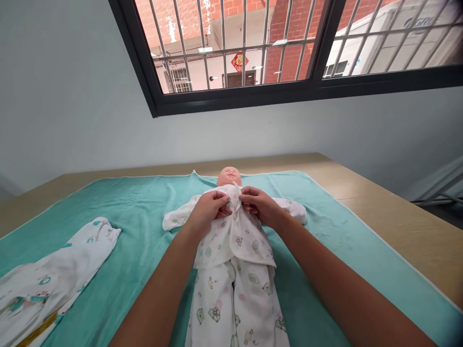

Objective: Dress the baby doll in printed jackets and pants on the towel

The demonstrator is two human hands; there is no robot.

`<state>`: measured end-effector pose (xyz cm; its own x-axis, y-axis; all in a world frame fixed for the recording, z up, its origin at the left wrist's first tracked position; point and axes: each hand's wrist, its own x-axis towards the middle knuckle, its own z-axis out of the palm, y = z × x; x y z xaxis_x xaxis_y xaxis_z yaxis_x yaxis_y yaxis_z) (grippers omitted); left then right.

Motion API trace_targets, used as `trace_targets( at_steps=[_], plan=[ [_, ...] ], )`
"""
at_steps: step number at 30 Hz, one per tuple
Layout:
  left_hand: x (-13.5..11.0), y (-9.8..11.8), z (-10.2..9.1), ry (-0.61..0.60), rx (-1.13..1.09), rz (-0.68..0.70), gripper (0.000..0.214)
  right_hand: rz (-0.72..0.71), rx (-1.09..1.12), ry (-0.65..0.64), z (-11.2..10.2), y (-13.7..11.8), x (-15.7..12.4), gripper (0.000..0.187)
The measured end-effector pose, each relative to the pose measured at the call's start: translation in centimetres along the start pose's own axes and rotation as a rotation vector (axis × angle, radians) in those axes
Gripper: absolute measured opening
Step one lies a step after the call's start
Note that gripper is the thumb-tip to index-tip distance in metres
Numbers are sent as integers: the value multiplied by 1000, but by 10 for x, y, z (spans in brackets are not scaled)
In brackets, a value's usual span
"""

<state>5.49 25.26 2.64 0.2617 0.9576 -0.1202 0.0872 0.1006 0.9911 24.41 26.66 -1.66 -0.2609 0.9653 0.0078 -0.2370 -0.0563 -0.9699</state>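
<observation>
A baby doll (229, 176) lies on its back, head toward the wall, in a white printed baby jacket (240, 243) and matching trousers (217, 301). Its sleeves spread out to both sides. At the upper chest, my left hand (213, 207) pinches one front edge of the jacket, just below the neck. Opposite it, my right hand (258, 202) pinches the other edge. Between my fingertips the jacket front gapes slightly. Lower down, the two front panels meet and then part at the hem. Whether a fastener sits under my fingers is too small to tell.
A teal blanket (141, 231) covers most of the wooden table (383, 221). On the left lies another white printed baby garment (68, 260). Behind the table rise a pale wall (231, 135) and a dark-framed barred window (238, 99).
</observation>
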Motion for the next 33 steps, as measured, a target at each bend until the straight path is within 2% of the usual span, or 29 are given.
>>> trace_targets(
  at_steps=[3, 10, 20, 25, 33],
  plan=[
    [3, -3, 0, 17, -11, 20, 19, -1, 57, -12, -2, 3, 1, 35],
    [5, -6, 0, 28, -86, 34, 22, 23, -197, 22, 9, -7, -2, 32],
    [4, -6, 0, 74, -106, 25, 20, 15, -253, 19, 13, -10, -7, 32],
    [2, -5, 3, 72, -96, 36, 17, -31, -223, -5, 12, -10, -6, 36],
    [3, -8, 4, 84, -130, 45, 14, -98, -429, 42, 22, -13, -9, 33]
  ],
)
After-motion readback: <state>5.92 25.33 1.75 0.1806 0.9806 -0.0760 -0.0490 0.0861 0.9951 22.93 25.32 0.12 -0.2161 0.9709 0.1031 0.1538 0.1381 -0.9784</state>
